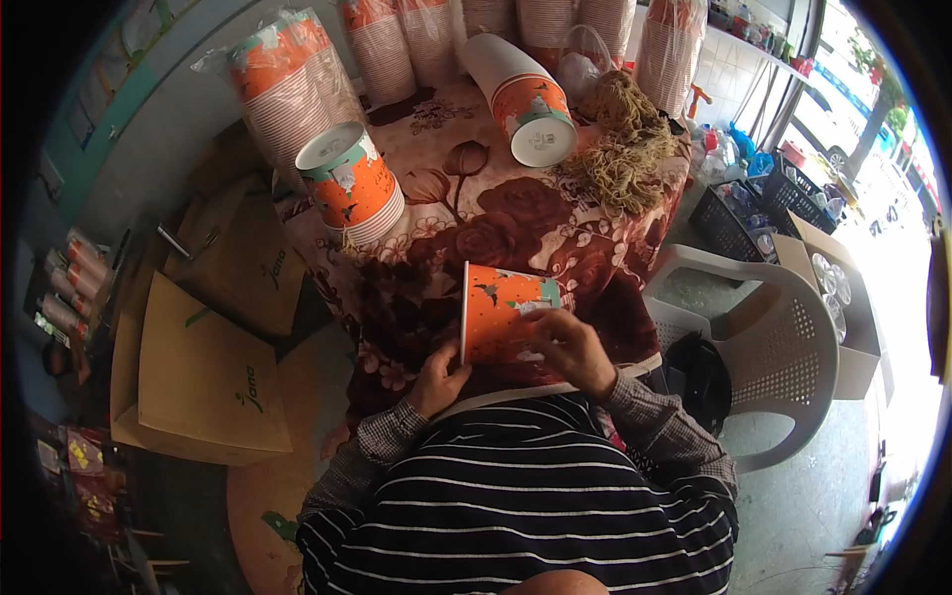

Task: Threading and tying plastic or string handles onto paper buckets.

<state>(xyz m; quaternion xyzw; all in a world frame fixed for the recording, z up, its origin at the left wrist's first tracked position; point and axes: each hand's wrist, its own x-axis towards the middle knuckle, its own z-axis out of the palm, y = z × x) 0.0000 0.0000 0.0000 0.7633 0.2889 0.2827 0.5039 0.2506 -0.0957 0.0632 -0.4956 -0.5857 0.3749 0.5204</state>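
Note:
An orange paper bucket (494, 315) with dark bird shapes and a green band lies on its side before me, its rim to the left. My left hand (437, 381) is closed on the rim's lower edge. Against the printed wall near the base, my right hand (573, 349) has its fingers bent together in a pinch; anything between them is too small to make out. On the far left of the table stands a short stack of upside-down paper buckets (359, 198). A longer bucket stack (531, 104) lies at the back beside a tangled heap of tan twine (625, 149).
A flowered brown cloth (486, 233) covers the table. Plastic-wrapped bucket stacks (283, 94) line its back edge. Cardboard boxes (213, 372) stand on the left. A white plastic chair (783, 327) holding a black bag (697, 375) and dark crates (734, 223) are on the right.

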